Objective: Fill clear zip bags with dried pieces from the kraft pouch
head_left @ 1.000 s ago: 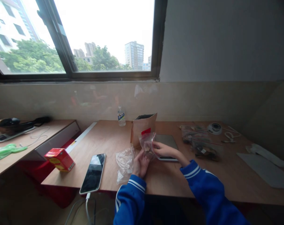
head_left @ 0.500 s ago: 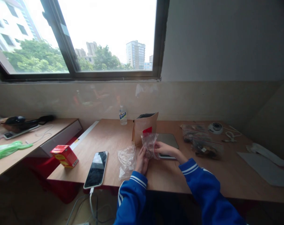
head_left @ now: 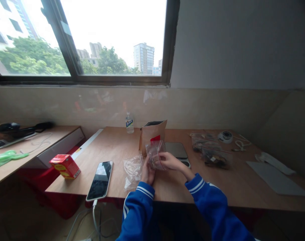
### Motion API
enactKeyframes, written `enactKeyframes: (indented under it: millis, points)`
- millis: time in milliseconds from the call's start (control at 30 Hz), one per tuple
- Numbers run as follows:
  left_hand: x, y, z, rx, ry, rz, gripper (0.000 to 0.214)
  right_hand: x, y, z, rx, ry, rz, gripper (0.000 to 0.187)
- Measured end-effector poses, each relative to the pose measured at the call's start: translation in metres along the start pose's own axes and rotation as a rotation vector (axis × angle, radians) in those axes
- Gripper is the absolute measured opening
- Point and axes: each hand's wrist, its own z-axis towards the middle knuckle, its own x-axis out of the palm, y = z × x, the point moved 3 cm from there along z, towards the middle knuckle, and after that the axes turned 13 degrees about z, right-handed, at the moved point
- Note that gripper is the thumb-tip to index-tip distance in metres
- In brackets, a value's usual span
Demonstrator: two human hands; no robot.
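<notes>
Between my two hands is a clear plastic zip bag (head_left: 154,152) with a reddish edge, held upright in front of a brown paper pouch (head_left: 157,131). My left hand (head_left: 147,171) is closed around the bag's left and lower side. My right hand (head_left: 169,161) pinches its right edge. What the bag contains, if anything, is too unclear to name. Left of my left hand lies a pile of clear plastic bags (head_left: 132,170). Behind my right hand sits a flat scale (head_left: 177,150) with a grey top, partly covered by the hand and the pouch.
A phone (head_left: 100,180) on a cable and a red box (head_left: 65,166) lie to the left. A plastic bottle (head_left: 129,124) stands at the back. Filled zip bags (head_left: 215,158), a white dome camera (head_left: 225,136) and a pale sheet (head_left: 275,179) are on the right.
The view has turned slightly right, so everything sits a little further left. Both hands keep hold of the zip bag; my right hand has shifted slightly toward my left, showing more of the scale.
</notes>
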Motion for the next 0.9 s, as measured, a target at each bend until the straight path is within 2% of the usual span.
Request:
enactKeyframes:
  millis: [67, 300, 367, 500, 533, 600, 700, 900]
  points:
    - [0.000, 0.000, 0.000, 0.002, -0.001, -0.006, 0.033, -0.005, 0.004, -0.001, -0.015, -0.025, -0.018, 0.034]
    - [-0.003, 0.000, 0.003, -0.002, -0.017, -0.014, 0.034, -0.032, 0.011, -0.009, -0.119, -0.248, 0.044, 0.026]
    - [-0.003, 0.000, 0.003, -0.006, -0.020, -0.016, 0.034, -0.042, 0.026, -0.001, -0.203, -0.359, 0.042, 0.025]
    - [-0.006, 0.000, 0.002, -0.011, -0.021, -0.013, 0.036, -0.062, 0.079, 0.038, -0.496, -0.593, -0.033, 0.025]
    - [-0.006, 0.000, 0.002, -0.013, -0.022, -0.012, 0.036, -0.064, 0.091, 0.051, -0.552, -0.604, -0.085, 0.024]
    - [-0.006, 0.000, 0.001, -0.013, -0.026, -0.013, 0.038, -0.063, 0.105, 0.076, -0.611, -0.535, -0.212, 0.017]
    - [-0.006, -0.001, 0.000, -0.014, -0.032, -0.026, 0.037, -0.056, 0.101, 0.099, -0.610, -0.388, -0.345, 0.016]
    - [-0.004, -0.001, 0.001, -0.024, -0.021, -0.047, 0.037, -0.060, 0.077, 0.096, -0.565, -0.382, -0.301, 0.022]
